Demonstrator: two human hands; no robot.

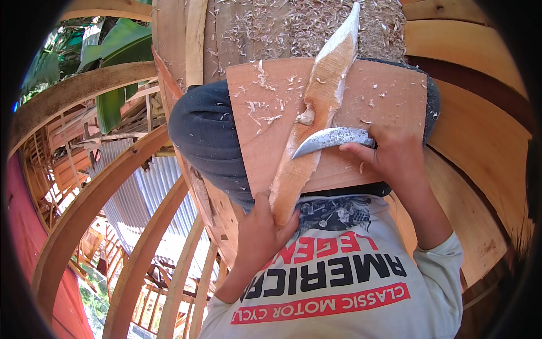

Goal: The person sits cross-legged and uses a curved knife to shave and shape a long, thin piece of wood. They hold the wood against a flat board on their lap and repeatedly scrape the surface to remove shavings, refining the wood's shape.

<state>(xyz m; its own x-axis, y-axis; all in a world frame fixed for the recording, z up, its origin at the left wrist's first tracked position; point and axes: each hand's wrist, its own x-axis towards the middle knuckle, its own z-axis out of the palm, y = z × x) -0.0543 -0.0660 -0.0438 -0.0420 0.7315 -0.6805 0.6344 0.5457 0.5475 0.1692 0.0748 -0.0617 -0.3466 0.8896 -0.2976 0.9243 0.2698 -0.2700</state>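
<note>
A long rough piece of wood, carved to a point at its far end, lies slanted across a flat wooden board that rests on my lap. My left hand grips the near end of the piece. My right hand holds a curved metal knife, its blade pressed against the right side of the piece about midway along. Pale shavings dot the board.
Wood shavings pile on planks beyond the board. Curved wooden beams arc to the left, with corrugated metal sheets and green leaves below and behind them. Broad curved planks rise on the right.
</note>
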